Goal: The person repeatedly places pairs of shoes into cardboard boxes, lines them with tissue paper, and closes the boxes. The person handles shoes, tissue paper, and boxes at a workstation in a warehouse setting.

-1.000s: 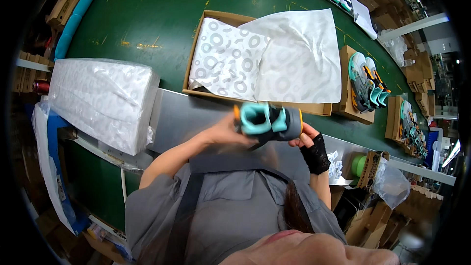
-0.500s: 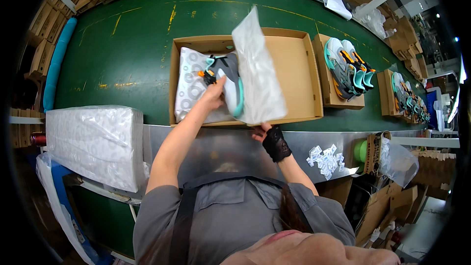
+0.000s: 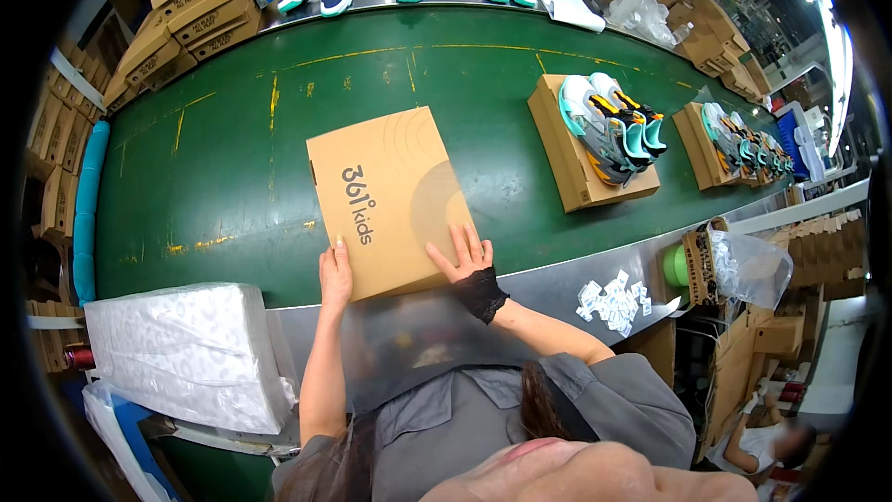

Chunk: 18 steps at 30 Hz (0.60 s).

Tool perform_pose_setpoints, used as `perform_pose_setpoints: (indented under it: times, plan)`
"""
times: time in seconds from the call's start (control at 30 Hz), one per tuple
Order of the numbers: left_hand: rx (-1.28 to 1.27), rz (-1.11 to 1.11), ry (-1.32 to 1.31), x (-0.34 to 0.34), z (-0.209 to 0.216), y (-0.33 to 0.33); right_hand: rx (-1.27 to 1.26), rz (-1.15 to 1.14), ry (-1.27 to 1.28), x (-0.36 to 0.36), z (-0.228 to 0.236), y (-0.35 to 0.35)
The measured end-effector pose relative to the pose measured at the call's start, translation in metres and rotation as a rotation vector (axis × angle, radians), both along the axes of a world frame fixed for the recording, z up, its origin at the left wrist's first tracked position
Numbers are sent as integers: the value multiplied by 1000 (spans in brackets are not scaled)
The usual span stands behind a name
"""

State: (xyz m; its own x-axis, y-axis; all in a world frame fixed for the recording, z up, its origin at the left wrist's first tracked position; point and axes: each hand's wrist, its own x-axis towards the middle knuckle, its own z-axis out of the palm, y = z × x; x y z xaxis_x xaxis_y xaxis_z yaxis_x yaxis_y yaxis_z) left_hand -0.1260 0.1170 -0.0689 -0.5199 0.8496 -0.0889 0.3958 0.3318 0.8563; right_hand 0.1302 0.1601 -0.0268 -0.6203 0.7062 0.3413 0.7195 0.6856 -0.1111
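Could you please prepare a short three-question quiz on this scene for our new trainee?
1. Which hand wears the black lace fingerless glove?

2. True or false: the left hand and right hand both touch the large, closed brown cardboard box.

3. What rests on the nearest brown cardboard box to its right?
a) a blue plastic bin
b) a pair of grey-and-white shoes with turquoise and orange parts
c) a white paper pad

Key: 1. right; 2. true; 3. b

Left of carton (image 3: 395, 200) is free; shoes (image 3: 599, 130) block right.
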Motion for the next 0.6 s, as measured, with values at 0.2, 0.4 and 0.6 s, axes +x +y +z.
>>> perform_pose_setpoints:
  times: [0.2,0.4,0.6]
  plan:
    - [-159,-36,-810,-23,45,19,-83,2,-82,-2,25,9]
    - [120,-42,-1099,-6,72,0,-30,95,35,0,88,-1]
    - [304,94,-752,-14,136,-116,-83,138,441,26,76,-37]
